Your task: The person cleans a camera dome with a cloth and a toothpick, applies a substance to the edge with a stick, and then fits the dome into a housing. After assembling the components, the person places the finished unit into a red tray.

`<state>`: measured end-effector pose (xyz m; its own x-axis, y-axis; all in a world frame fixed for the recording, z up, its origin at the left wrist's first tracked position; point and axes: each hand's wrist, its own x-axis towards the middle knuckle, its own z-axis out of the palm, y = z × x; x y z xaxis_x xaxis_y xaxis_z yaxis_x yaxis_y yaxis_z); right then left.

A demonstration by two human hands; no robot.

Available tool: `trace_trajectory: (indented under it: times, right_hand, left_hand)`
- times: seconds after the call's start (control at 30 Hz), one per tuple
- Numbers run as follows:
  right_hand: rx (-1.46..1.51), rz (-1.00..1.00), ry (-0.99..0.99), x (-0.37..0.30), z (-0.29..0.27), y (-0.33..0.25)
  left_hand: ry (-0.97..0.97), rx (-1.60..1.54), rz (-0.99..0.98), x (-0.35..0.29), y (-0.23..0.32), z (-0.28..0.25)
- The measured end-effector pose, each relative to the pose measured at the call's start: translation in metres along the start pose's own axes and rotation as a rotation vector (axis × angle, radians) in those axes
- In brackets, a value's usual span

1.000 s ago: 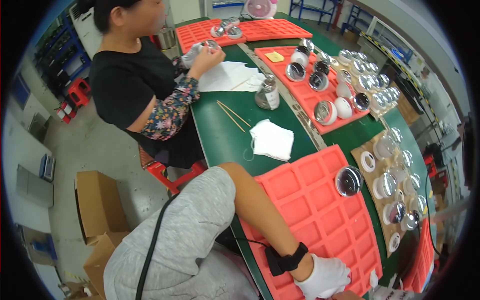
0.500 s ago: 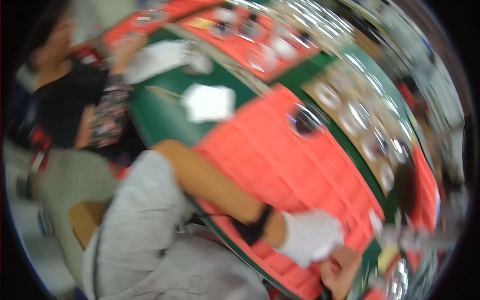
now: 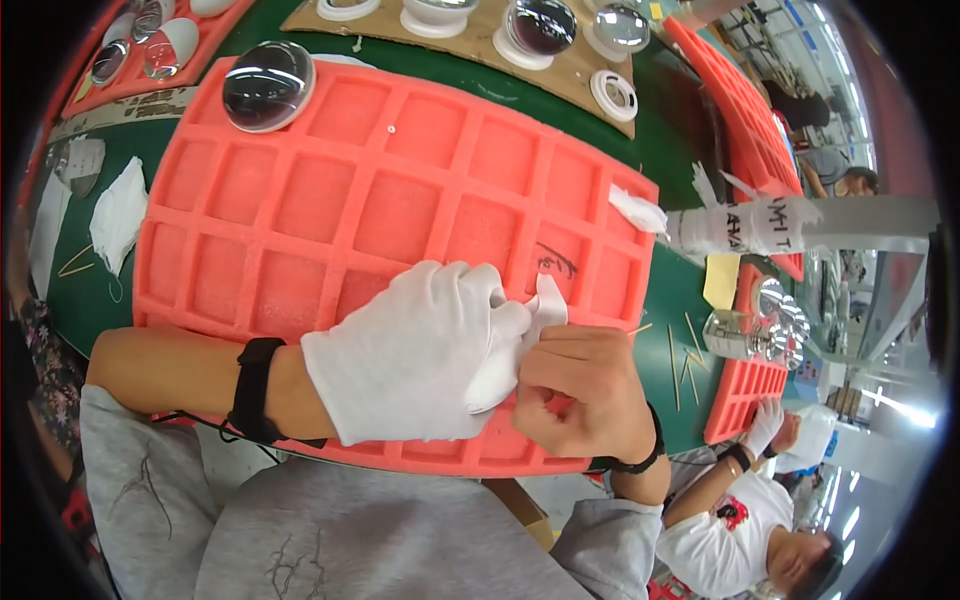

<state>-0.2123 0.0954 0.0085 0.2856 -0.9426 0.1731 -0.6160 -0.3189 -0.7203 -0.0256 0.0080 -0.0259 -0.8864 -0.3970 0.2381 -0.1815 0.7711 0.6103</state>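
My left hand (image 3: 425,350), in a white glove, is curled closed just above the near half of a red foam tray (image 3: 290,290) with square pockets. Against its fingertips sits my bare right hand (image 3: 580,390), its fingers folded in tightly. Between the two hands a piece of white cloth (image 3: 548,300) sticks up, its lower part running behind the right fingers. Whatever else the gloved fingers enclose is hidden. On the tray's far left corner rests a clear glass ball (image 3: 268,86), looking dark inside, with a pale rim beneath.
Beyond the tray, a cardboard sheet (image 3: 470,45) bears several glass balls and white rings (image 3: 613,95). Crumpled white cloth (image 3: 120,215) lies at left, thin wooden sticks (image 3: 675,370) at right. A tape-wrapped metal bar (image 3: 740,228) juts in from the right. A co-worker (image 3: 750,510) sits at lower right.
The whole view has swung and sharpened, so the tray now lies straight across in front of me. Both hands remain together, and the white cloth between them now shows.
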Motion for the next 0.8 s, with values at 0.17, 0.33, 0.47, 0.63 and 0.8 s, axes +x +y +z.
trace_trajectory:
  times: [0.17, 0.33, 0.47, 0.63, 0.8]
  right_hand:
    - [0.002, -0.008, -0.012, -0.0021, -0.0004, 0.0028]
    - [-0.009, 0.001, -0.002, -0.0030, 0.0016, 0.0022]
    - [-0.009, 0.004, -0.017, -0.0020, 0.0021, 0.0021]
    - [0.004, -0.012, -0.007, -0.0024, 0.0035, 0.0049]
    - [0.008, -0.025, -0.018, -0.0029, 0.0033, 0.0067]
  left_hand:
    - [-0.031, 0.006, -0.017, 0.0013, 0.0000, -0.0015]
    - [-0.057, 0.014, -0.030, 0.0004, -0.0005, -0.0003]
    - [-0.055, 0.001, -0.052, -0.0021, -0.0023, 0.0007]
    - [-0.033, 0.021, -0.032, -0.0027, -0.0027, 0.0027]
    - [-0.035, -0.001, -0.042, -0.0027, -0.0028, 0.0016]
